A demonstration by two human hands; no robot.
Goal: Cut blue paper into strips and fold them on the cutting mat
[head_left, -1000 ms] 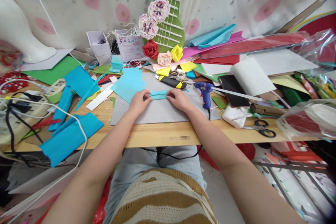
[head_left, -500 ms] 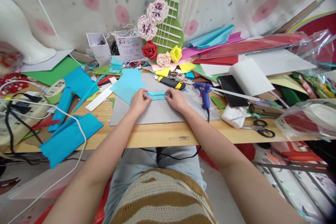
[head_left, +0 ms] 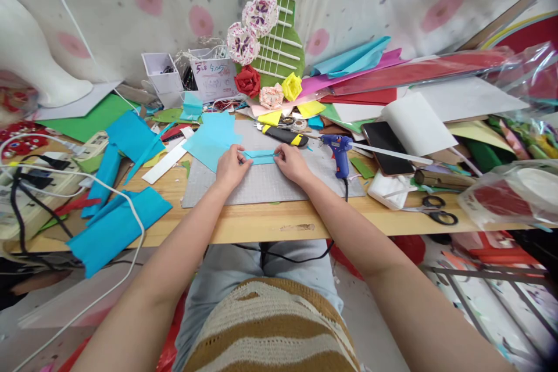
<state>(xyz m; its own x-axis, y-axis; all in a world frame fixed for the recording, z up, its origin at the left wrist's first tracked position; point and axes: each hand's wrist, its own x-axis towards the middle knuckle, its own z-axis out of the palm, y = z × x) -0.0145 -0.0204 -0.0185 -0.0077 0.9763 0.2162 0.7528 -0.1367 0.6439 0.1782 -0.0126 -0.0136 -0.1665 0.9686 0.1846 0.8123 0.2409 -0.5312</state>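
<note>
A narrow folded strip of light blue paper [head_left: 260, 156] lies on the grey cutting mat [head_left: 265, 185] in front of me. My left hand [head_left: 230, 165] pinches the strip's left end with its fingers curled. Its right end is pinched the same way by my right hand [head_left: 291, 163]. The strip is stretched flat between the two hands. A stack of light blue paper squares [head_left: 212, 139] lies just beyond my left hand.
A blue glue gun [head_left: 339, 152] stands right of my right hand, a yellow and black cutter [head_left: 285, 136] beyond the strip. Scissors [head_left: 438, 210], a phone [head_left: 384, 142] and heaped coloured paper fill the right. Blue paper sheets [head_left: 114, 228] and cables [head_left: 26, 186] crowd the left.
The blue strip has become narrower between my fingers, and both hands have drawn slightly closer together. Nothing else on the desk has moved.
</note>
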